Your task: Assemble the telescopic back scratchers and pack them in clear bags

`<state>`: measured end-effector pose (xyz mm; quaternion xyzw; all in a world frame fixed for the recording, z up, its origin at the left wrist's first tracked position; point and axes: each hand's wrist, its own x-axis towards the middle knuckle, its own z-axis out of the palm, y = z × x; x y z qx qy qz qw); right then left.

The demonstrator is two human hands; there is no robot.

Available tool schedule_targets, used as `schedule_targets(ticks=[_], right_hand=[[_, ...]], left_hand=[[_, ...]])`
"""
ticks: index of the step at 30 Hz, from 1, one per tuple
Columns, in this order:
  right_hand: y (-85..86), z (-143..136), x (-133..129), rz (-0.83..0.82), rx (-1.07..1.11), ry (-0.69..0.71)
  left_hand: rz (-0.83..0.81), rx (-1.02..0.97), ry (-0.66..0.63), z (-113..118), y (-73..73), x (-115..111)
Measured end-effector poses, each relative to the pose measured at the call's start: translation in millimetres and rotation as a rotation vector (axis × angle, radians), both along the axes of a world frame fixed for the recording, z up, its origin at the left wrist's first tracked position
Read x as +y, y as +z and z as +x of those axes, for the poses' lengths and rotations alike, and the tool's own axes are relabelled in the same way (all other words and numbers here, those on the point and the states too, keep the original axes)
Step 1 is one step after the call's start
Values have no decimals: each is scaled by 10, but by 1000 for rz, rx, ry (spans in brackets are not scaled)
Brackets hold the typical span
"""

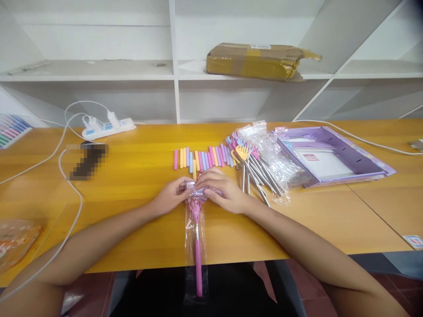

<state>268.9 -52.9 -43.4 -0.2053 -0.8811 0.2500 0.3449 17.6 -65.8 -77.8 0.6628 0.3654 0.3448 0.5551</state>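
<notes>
A pink back scratcher (198,264) lies inside a clear plastic bag (189,229), its claw end toward my hands and its handle reaching past the table's front edge. At the bag's top, my left hand (173,194) pinches the left end of a purple printed header card (194,190). My right hand (224,189) bends over the card's right part, fingers closed on it and hiding much of it. Just beyond my hands, several pink, yellow, purple and blue handle sleeves (211,159) lie in a row. To their right is a heap of metal-stemmed back scratchers (254,169) with coloured claws.
Clear plastic bags (277,154) are piled beside a purple open box (330,176) at right. A white power strip (112,127) with cables stands back left, near a pixelated dark object (89,160). A taped cardboard parcel (254,61) rests on the shelf above.
</notes>
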Motion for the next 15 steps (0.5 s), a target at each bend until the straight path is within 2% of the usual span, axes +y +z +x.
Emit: schedule_targets(ticks=[6, 10, 15], right_hand=[[40, -21, -14, 18, -38, 20], [47, -34, -28, 28, -41, 66], [10, -13, -9, 168, -60, 76]], left_hand=[[-17, -20, -49, -25, 30, -32], [6, 12, -25, -41, 38, 2], [-42, -23, -5, -23, -17, 35]])
